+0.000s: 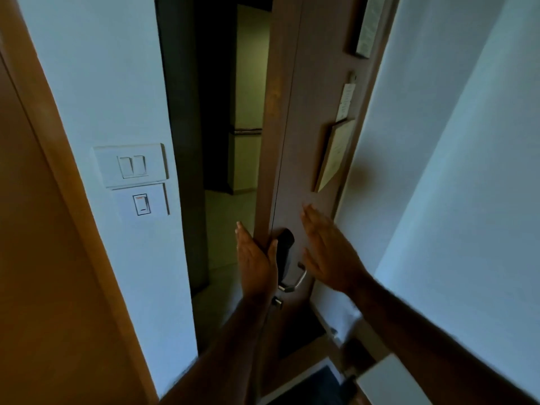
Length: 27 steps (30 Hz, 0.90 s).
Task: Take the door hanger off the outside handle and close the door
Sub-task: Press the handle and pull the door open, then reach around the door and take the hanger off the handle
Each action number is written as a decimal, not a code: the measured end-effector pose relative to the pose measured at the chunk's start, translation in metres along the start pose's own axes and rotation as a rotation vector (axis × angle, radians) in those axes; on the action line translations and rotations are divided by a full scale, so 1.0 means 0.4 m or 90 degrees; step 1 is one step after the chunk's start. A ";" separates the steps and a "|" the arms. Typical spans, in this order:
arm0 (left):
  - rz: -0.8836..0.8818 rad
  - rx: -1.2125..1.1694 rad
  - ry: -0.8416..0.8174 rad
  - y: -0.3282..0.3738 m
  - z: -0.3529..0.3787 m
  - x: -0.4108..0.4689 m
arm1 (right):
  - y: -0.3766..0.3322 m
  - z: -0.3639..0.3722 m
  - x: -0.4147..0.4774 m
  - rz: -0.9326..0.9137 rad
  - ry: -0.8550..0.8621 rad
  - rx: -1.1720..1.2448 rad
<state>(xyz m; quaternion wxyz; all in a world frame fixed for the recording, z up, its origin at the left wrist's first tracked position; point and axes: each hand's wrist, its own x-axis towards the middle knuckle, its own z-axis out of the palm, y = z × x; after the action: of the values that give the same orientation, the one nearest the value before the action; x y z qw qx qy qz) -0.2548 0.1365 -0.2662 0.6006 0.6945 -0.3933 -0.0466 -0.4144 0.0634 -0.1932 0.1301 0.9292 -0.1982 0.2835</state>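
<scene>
The brown door (304, 141) stands open inward, its edge toward me. My left hand (255, 264) wraps the door's edge just above the lock, fingers out of sight on the outer face. My right hand (327, 252) is flat and open against the inner face, beside the black lock body (284, 247) and the metal inside lever handle (296, 280). The outside handle and the door hanger are hidden behind the door.
A dim corridor (228, 223) shows through the gap. White wall with light switches (131, 166) stands at the left, another white wall (453, 200) at the right. Framed notices (336, 153) hang on the door's inner face. A dark mat (315, 387) lies on the floor below.
</scene>
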 end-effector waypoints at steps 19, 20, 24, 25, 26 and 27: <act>0.228 0.224 -0.242 0.030 0.160 -0.232 | 0.155 -0.313 0.047 -0.306 0.068 -0.539; 0.237 0.245 -0.262 0.000 0.157 -0.230 | 0.163 -0.324 0.035 -0.308 0.073 -0.553; 0.153 0.231 -0.341 -0.128 0.145 -0.222 | 0.185 -0.356 -0.005 -0.319 0.082 -0.589; 0.127 0.207 -0.359 -0.151 0.140 -0.217 | 0.189 -0.362 -0.009 -0.323 0.083 -0.595; 0.102 0.189 -0.394 -0.165 0.142 -0.216 | 0.196 -0.368 -0.017 -0.325 0.083 -0.602; 0.080 0.176 -0.433 -0.176 0.144 -0.213 | 0.201 -0.374 -0.021 -0.328 0.085 -0.611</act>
<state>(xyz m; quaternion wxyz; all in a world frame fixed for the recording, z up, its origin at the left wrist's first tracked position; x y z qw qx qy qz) -0.3095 0.1397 -0.3782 0.3380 0.6884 -0.6148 -0.1840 -0.5275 0.0475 -0.0671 0.6169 0.7640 -0.0625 0.1783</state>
